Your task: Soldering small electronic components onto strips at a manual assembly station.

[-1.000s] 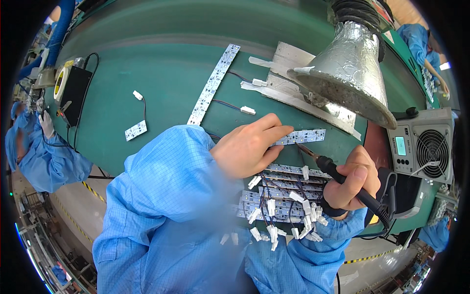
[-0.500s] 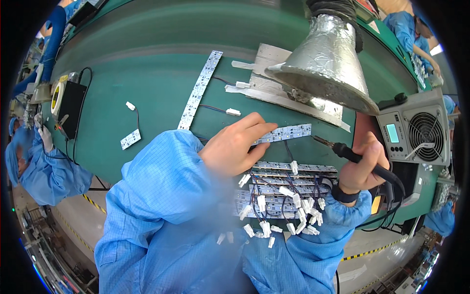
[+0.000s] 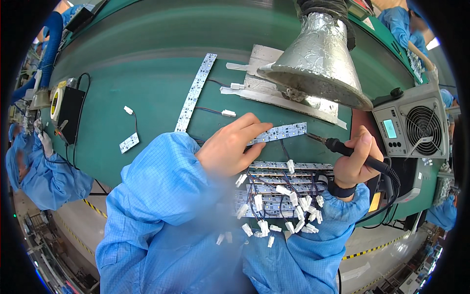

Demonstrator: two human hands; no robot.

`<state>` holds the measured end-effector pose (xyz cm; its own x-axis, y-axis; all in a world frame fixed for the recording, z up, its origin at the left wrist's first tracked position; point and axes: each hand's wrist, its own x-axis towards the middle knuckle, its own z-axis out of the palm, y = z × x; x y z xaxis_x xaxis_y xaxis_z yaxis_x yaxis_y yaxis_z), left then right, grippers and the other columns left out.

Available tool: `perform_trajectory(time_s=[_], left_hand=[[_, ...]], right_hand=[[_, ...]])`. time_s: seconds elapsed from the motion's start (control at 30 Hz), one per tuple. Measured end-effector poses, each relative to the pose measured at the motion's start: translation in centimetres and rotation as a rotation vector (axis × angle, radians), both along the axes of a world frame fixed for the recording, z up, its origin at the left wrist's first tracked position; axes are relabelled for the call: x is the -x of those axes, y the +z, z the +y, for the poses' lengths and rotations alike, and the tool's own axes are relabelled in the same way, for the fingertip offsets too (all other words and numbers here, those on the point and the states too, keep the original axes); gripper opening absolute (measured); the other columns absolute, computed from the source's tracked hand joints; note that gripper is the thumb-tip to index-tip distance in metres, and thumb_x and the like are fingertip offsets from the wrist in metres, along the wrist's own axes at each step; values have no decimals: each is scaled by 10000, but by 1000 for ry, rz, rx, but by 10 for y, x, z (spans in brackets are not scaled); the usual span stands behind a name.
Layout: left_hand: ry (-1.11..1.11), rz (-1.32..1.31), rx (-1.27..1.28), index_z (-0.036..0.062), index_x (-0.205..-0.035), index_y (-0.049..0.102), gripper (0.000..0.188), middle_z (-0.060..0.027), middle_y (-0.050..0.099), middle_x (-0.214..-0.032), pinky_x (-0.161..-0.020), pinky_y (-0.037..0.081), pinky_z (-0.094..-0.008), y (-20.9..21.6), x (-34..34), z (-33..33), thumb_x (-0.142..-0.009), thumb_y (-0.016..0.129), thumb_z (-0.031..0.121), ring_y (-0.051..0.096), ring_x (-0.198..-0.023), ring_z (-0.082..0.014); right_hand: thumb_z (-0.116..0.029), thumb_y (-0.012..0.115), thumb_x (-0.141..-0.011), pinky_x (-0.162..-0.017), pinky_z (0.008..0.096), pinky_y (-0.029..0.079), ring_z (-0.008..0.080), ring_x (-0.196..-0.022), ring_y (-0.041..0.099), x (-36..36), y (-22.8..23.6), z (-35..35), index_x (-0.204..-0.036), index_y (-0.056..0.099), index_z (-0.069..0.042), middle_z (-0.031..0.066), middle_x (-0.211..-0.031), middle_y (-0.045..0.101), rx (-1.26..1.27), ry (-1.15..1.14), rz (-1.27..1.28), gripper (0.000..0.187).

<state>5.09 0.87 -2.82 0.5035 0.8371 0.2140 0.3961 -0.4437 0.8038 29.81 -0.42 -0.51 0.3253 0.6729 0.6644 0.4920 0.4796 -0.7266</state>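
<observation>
My left hand (image 3: 230,147) pinches a short white LED circuit strip (image 3: 290,131) by its left end, thumb on the near edge and fingers on the far one. A cable with a white plug hangs from that strip toward me. In my right hand (image 3: 360,159) is a soldering iron (image 3: 338,146), its tip pointing left, close to the strip's right end; whether they touch I cannot tell. Below the held strip lie several stacked LED strips (image 3: 293,166), with a cluster of white connectors (image 3: 264,227) on dark wires at their near side.
Above the work hangs a foil-wrapped fume hood (image 3: 318,63), over a taped cardboard piece (image 3: 259,68). A long LED strip (image 3: 196,93) and a small board (image 3: 129,142) lie left on the green table. A box with fan and display (image 3: 411,127) stands right. Co-workers sit both sides.
The view has shifted slightly. My right hand has turned a little around the soldering iron, whose tip stays near the strip's right end. My left hand keeps its hold.
</observation>
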Motion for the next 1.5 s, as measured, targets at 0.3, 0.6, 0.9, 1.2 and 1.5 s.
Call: perform_trajectory(time_s=[0.3, 0.6, 0.9, 1.2, 1.5], left_hand=[[-2, 3, -5, -10, -1175, 596, 368, -105, 567, -967, -527, 459, -281, 0, 0, 0, -809, 637, -1, 525, -602, -167], [-2, 10, 5, -12, -1171, 598, 363, -106, 566, -968, -528, 460, -281, 1, -1, 0, -810, 638, 3, 531, -610, -169], [5, 39, -44, 0, -1148, 610, 334, -105, 572, -933, -550, 480, -311, 3, 1, -3, -821, 646, 55, 568, -607, -193], [232, 175, -229, 21, -1059, 664, 279, -113, 657, -876, -584, 487, -333, 61, 28, -22, -818, 661, 161, 609, -629, -249], [715, 197, -214, 11, -1078, 663, 307, -119, 667, -941, -676, 491, -320, 35, 95, 15, -871, 651, 237, 620, -746, -235]], right_hand=[[-182, 557, -912, -564, 253, 390, 121, -548, 505, 1, 1, 1, -772, 663, 89, 86, -565, 567, -11, 7, -1, 323], [-172, 537, -916, -534, 254, 359, 116, -527, 477, 0, 3, 2, -759, 648, 88, 74, -548, 543, -12, 4, -28, 324], [-124, 472, -947, -579, 294, 316, 127, -580, 395, -32, 3, 14, -580, 454, 1, 39, -566, 424, -214, -66, 237, 388], [-153, 504, -970, -578, 260, 336, 94, -593, 422, -33, -1, 8, -609, 493, 11, 21, -607, 479, -88, -201, 205, 397], [-146, 536, -962, -489, 228, 284, 58, -532, 386, -33, -4, 16, -588, 471, -12, -14, -570, 426, -152, -119, 247, 403]])
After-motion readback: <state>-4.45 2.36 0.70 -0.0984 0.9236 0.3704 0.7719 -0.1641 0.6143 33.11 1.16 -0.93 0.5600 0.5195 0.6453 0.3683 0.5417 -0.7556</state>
